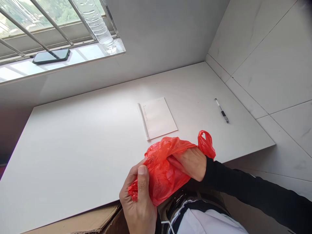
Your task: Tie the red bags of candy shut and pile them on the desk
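Observation:
A red plastic bag [161, 175] is held up at the near edge of the white table. My left hand [138, 195] grips the bag's left side, thumb on top and fingers behind it. My right hand [191, 162] reaches into the bag's opening up to the wrist; its fingers are hidden by the red plastic. One loop handle of the bag stands up beyond my right wrist. What the bag contains, if anything, cannot be made out.
On the white table [73, 146] lie a pale notebook [161, 118] and a black-and-clear pen [221, 110]. A phone [51, 56] and a clear water bottle [97, 26] are on the windowsill. Cardboard [92, 219] shows below the near edge. Walls border the table's back and right.

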`<control>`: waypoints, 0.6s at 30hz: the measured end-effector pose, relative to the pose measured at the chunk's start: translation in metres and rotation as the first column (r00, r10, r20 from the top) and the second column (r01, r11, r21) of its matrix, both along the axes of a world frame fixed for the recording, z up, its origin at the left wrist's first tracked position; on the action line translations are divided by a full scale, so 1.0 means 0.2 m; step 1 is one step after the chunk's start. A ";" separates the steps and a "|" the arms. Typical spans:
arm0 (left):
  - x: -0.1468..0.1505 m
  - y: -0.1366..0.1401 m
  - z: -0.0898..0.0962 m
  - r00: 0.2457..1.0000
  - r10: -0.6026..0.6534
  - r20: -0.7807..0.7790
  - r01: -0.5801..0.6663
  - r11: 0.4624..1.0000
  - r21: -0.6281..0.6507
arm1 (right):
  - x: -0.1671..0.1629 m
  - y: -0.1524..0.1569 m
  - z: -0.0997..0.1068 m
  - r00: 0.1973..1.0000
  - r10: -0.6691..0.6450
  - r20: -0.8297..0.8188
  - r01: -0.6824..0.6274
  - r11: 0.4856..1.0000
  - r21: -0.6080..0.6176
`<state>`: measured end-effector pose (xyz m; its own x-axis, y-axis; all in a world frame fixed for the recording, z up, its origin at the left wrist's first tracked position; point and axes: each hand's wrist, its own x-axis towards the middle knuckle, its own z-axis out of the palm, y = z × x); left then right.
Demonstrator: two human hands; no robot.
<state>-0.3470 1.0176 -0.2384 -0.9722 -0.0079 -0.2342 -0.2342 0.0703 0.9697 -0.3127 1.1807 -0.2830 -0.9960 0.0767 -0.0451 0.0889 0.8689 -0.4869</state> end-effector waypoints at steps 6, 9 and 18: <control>0.00 0.00 0.03 0.991 0.084 0.106 -0.093 0.992 0.086 | -0.01 -0.03 -0.02 0.995 0.023 -0.097 -0.026 0.999 -0.036; 0.01 -0.01 0.05 0.995 0.076 0.064 -0.081 0.994 0.077 | -0.02 -0.06 0.00 0.997 -0.013 -0.075 0.009 0.999 -0.044; -0.01 -0.04 0.05 0.993 0.082 0.080 -0.089 0.992 0.089 | -0.02 -0.14 0.04 0.974 0.054 0.219 -0.030 0.993 -0.112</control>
